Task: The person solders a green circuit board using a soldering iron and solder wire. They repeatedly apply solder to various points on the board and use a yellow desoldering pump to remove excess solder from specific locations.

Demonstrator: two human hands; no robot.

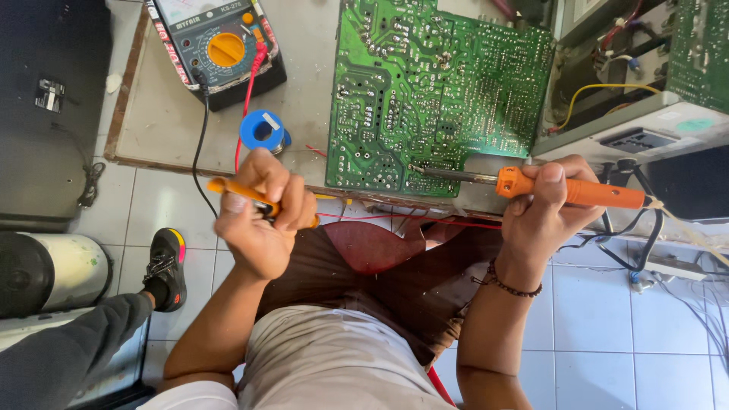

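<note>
My right hand (545,212) grips an orange-handled soldering iron (577,191); its metal tip reaches left onto the lower edge of a large green circuit board (433,83) lying solder side up on the bench. My left hand (262,212) is closed around a thin orange tool (228,187), held off the bench's front edge, left of the board. Red and black leads run past this hand up to the multimeter (216,45).
A blue solder spool (263,130) sits on the grey bench (167,114) between multimeter and board. An opened device chassis (638,83) with wires stands at right. Another person's leg and black shoe (165,266) are at left on the white tiled floor, near a grey cylinder (45,269).
</note>
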